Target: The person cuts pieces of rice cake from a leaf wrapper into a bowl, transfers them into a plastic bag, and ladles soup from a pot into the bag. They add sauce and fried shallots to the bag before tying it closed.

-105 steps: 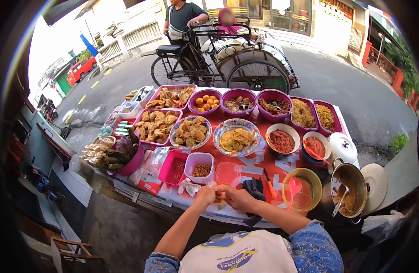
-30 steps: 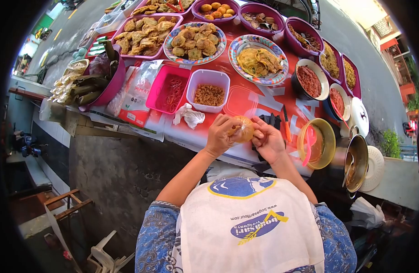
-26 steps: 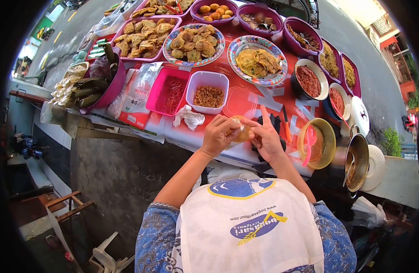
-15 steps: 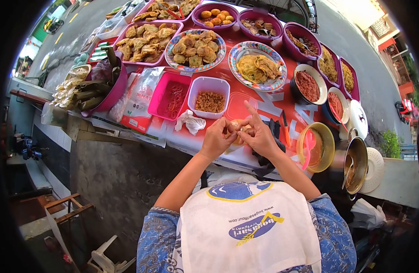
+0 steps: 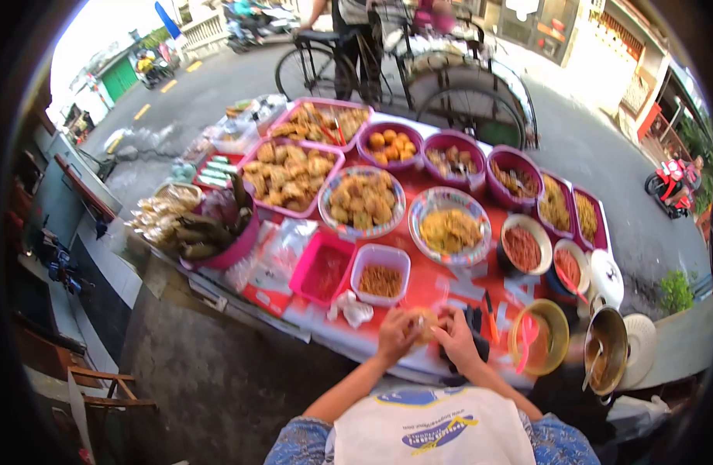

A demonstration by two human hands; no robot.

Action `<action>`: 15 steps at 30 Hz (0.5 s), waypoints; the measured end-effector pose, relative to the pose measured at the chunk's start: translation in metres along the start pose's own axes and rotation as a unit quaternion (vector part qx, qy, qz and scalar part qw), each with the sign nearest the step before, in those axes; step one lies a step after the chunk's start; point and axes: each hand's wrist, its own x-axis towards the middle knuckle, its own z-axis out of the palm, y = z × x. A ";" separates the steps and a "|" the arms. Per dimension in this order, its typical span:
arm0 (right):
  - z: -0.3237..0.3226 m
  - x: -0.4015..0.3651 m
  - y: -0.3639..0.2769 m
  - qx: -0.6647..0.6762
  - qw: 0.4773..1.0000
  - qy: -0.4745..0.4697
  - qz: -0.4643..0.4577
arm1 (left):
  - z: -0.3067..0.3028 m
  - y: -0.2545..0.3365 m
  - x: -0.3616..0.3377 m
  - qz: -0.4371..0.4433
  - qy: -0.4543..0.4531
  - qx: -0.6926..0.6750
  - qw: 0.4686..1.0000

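My left hand and my right hand meet at the front edge of the red table, both with bent fingers. Between them is a small pale bundle, which looks like a clear bag; its details are blurred. Just beyond my hands stand a clear square tub of brown fried bits and a pink basket. A crumpled white tissue lies to the left. On the right are a knife with an orange handle and a yellow bowl holding a pink ladle.
Behind stand trays of fried food, a patterned plate of omelette and purple bowls. A metal pot is at the right edge. Across the table, a person stands by a bicycle cart. A red motorbike is on the road.
The view has tilted up, showing more street, the person and the cart. My right index finger, raised before, is now bent in toward the bundle.
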 end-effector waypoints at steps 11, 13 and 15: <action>0.008 0.005 -0.035 0.296 0.949 -0.011 0.112 | -0.011 0.016 0.009 0.065 0.035 0.013 0.997; 0.010 0.006 -0.036 0.233 0.969 -0.039 0.065 | -0.011 0.014 0.008 0.057 0.035 0.003 0.998; 0.012 0.010 -0.035 0.168 0.983 -0.066 0.018 | -0.012 0.014 0.008 0.033 0.032 -0.009 0.999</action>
